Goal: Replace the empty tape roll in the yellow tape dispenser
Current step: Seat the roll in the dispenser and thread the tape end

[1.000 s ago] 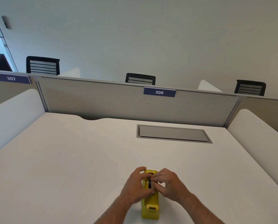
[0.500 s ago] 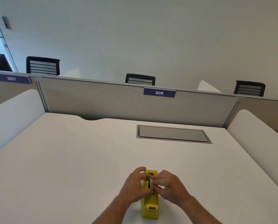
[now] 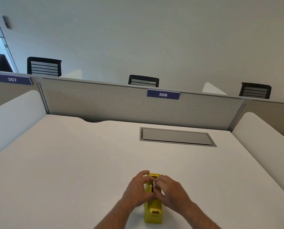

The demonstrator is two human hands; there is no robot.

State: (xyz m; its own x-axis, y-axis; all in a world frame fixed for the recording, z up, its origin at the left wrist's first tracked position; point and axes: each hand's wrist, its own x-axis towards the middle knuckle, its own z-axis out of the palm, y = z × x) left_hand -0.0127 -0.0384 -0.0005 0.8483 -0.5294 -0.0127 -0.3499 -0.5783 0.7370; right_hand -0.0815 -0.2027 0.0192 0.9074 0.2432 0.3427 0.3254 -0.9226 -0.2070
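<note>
White desk (image 3: 71,162) with a grey partition (image 3: 105,103) behind and a closed grey hatch (image 3: 176,137) set flush toward the rear. The yellow dispenser (image 3: 152,212) stands near the front edge, its long axis pointing away from the person, probably so that both hands can flank it. Left hand (image 3: 136,190) curls against the left side, apparently bracing the body; right hand (image 3: 171,190) curls against the right side. Fingertips (image 3: 157,183) of both hands meet over the middle slot, where a dark part, seemingly the hub (image 3: 152,189), shows between them. Whether either hand pinches that part or only the yellow walls cannot be told. No spare roll is visible.
</note>
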